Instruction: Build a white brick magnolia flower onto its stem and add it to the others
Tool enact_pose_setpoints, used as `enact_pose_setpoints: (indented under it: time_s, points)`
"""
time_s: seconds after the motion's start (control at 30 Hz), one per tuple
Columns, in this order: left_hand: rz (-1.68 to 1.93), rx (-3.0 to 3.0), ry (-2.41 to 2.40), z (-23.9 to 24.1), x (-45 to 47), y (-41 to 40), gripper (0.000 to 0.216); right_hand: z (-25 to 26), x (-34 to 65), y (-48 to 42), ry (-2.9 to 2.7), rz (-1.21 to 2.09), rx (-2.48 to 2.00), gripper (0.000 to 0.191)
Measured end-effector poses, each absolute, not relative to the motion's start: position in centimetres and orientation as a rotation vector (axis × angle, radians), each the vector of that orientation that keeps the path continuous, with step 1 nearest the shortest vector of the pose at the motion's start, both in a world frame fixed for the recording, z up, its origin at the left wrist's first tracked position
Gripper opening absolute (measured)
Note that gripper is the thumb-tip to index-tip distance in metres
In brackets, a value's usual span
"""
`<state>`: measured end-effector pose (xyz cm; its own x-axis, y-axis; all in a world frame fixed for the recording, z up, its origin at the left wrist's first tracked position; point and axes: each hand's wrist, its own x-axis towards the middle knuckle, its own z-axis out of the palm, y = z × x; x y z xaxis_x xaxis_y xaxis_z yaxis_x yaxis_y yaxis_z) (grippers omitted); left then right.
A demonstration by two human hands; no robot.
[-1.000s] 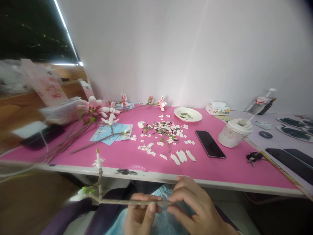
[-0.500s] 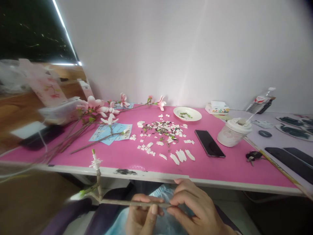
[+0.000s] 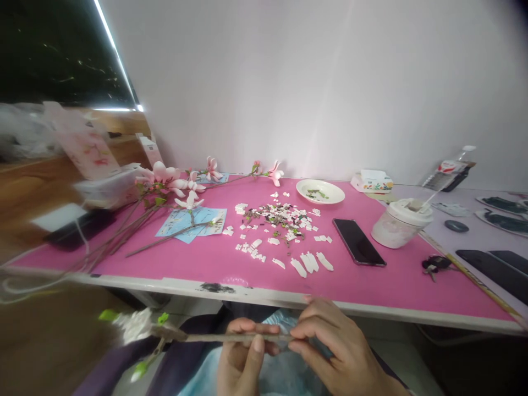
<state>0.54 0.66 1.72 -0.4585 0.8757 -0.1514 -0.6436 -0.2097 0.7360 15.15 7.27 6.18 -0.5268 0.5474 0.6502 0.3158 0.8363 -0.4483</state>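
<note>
A toy flower branch with a brown stem lies level across my lap, in front of the table edge. My left hand is closed around the stem, thumb on top. The fingers of my right hand pinch the stem's right end. At its left end are a white blossom piece, blurred, and a white bud with green on a side twig. Beyond my hands, a loose pile of small white, brown and green building pieces is spread on the pink table mat.
Pink flower branches and a white-flowered branch on blue instruction sheets lie at left. A plate with green pieces stands behind the pile. To the right are a phone, a lidded cup, keys and a tissue pack.
The branch has rolled about its stem: the blossom end that pointed up now points left, and the bud twig hangs downward. Both hands keep their hold. The view has shifted slightly.
</note>
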Motion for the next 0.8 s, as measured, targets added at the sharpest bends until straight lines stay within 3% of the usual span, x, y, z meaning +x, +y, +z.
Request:
enact_pose_setpoints:
  time_s: [0.8]
  points:
    - [1.952, 0.297, 0.816, 0.7, -2.2, 1.2, 0.027, 5.7, 17.0, 8.3, -2.123, 0.257, -0.685, 0.009]
